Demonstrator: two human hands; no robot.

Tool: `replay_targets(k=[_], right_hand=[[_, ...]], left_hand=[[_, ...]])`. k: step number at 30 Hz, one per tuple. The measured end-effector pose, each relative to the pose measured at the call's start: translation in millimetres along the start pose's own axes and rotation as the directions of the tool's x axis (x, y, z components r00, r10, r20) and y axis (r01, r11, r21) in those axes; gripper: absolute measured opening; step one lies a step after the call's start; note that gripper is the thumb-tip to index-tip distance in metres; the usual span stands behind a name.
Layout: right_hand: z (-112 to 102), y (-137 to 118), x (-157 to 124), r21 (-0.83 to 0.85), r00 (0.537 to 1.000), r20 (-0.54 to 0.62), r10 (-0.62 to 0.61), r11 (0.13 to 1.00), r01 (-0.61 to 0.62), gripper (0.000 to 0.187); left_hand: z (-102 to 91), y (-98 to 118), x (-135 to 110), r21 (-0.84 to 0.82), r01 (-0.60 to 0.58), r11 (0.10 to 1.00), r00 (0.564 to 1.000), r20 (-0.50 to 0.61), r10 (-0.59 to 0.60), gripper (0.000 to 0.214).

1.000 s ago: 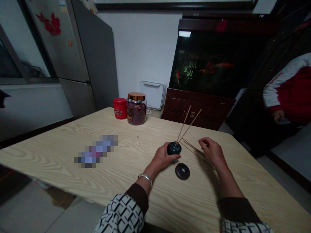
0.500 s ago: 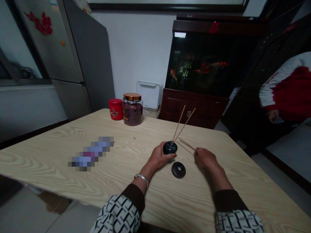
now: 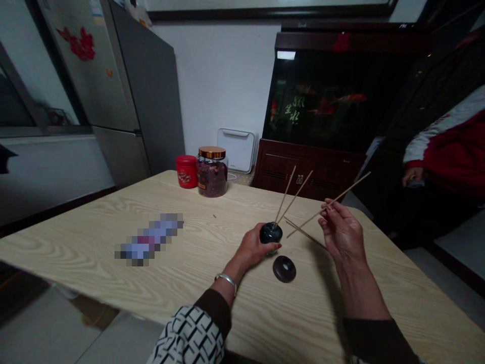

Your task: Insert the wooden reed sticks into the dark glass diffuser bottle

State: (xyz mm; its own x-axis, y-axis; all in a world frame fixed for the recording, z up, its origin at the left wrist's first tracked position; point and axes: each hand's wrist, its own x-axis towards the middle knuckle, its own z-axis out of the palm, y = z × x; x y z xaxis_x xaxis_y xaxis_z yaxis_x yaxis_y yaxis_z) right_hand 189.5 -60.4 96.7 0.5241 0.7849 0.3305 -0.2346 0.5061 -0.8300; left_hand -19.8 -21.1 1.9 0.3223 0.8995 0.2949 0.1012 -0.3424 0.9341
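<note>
My left hand [image 3: 254,248] is wrapped round a small dark glass diffuser bottle [image 3: 271,233] on the table. Two thin reed sticks [image 3: 294,197] lean out of its neck. Raised to the right of the bottle, my right hand [image 3: 342,230] pinches a single reed stick [image 3: 350,187], which slants from lower left to upper right. Below that hand, more reed sticks [image 3: 306,234] lie on the tabletop. In front of the bottle rests a round dark cap [image 3: 284,269] with a hole in its middle.
Toward the back of the wooden table [image 3: 159,285] stand a red canister [image 3: 187,172] and a glass jar [image 3: 212,174] with a copper lid. A blurred-out packet [image 3: 151,240] lies at left. Beyond are a fish tank [image 3: 322,101] and a person in a red and white top [image 3: 454,146].
My right hand has risen from the table, lifting one reed stick from those lying there. My left hand still holds the bottle. The whole view has shifted slightly.
</note>
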Motion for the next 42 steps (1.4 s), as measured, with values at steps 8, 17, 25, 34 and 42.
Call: replay_targets(k=[8, 17, 25, 34, 42], right_hand=[[32.3, 12.7, -4.6, -0.072, 0.982, 0.033, -0.187, 0.979, 0.189, 0.024], [38.9, 12.3, -0.8, -0.190, 0.952, 0.077, -0.297, 0.933, 0.306, 0.022], [42.6, 24.2, -4.5, -0.330, 0.953, 0.220, -0.206, 0.904, 0.272, 0.026], [32.7, 45.2, -22.6, -0.572, 0.949, 0.303, -0.084, 0.780, 0.252, 0.033], [-30.5, 29.4, -0.9, -0.514, 0.896, -0.160, -0.414, 0.810, 0.282, 0.030]], left_hand=[[0.1, -1.7, 0.3, 0.016, -0.012, 1.000, 1.000, 0.003, 0.012, 0.061], [-0.2, -2.0, -0.6, 0.021, -0.013, 1.000, 1.000, -0.001, 0.013, 0.061], [-0.2, 0.1, -0.8, 0.026, -0.005, 1.000, 1.000, 0.007, 0.005, 0.061], [-0.9, -1.3, 0.7, 0.067, -0.034, 0.997, 0.999, 0.007, 0.034, 0.061], [-0.6, 1.1, 0.5, 0.040, 0.007, 0.999, 1.000, 0.007, -0.007, 0.063]])
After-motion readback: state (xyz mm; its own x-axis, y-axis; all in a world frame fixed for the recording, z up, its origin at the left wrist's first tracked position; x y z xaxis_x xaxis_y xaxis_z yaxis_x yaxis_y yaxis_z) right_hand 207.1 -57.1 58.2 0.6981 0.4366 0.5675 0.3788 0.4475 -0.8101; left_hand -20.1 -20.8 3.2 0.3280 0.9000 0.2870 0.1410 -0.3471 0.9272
